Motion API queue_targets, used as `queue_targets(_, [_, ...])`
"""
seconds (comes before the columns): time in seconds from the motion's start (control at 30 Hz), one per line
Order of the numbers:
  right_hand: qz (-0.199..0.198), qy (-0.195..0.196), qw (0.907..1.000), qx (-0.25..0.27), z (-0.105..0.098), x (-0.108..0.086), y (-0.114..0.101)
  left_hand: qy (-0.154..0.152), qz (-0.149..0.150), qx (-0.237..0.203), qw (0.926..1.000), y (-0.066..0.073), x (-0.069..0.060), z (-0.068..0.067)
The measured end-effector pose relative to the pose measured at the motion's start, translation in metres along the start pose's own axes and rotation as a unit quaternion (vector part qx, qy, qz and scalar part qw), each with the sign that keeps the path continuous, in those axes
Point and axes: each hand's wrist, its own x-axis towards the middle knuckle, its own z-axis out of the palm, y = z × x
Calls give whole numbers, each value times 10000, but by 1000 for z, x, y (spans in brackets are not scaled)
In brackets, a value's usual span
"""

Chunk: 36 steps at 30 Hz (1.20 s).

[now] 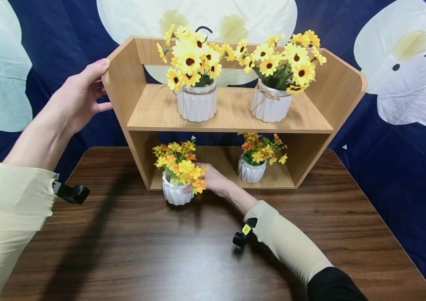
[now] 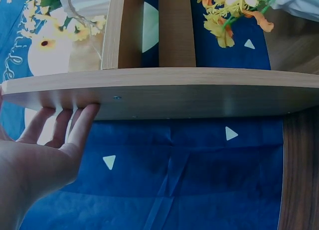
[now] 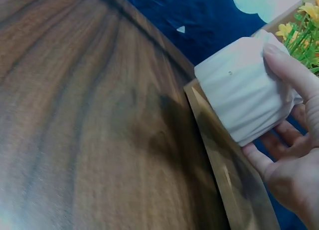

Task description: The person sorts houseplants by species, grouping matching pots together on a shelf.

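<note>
My right hand (image 1: pixel 213 179) holds a small white ribbed flowerpot (image 3: pixel 244 85) of orange and yellow flowers (image 1: pixel 180 163), thumb on one side and fingers on the other. That pot is at the lower shelf's left front edge; whether it touches anything beneath cannot be told. With its fingertips on the outer face of the left side panel (image 2: pixel 199 100), my left hand (image 1: pixel 79 94) touches the wooden shelf unit (image 1: pixel 232 125); its thumb lies at the panel's edge. A similar potted plant (image 1: pixel 252 171) stands on the lower shelf's right.
Two larger white pots of yellow daisies, a left one (image 1: pixel 197 102) and a right one (image 1: pixel 270 102), stand on the upper shelf. The unit stands on a dark wood table (image 1: pixel 141 259). Behind hangs a blue cloth (image 1: pixel 66 25) with pale flower shapes.
</note>
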Motion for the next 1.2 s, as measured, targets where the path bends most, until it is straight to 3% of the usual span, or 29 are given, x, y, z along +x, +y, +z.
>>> queue_targets(0.37, [399, 642, 9954, -586, -19, 4, 5, -41, 16, 32, 10000, 1, 1, 1])
queue_targets(0.73, [719, 1121, 9911, -14, -28, 12, 9, -22, 31, 76, 10000, 0, -1, 2])
queue_targets(1.2, [843, 1753, 9807, -174, -34, 20, 12, -3, 36, 122, 9999, 0, 0, 2])
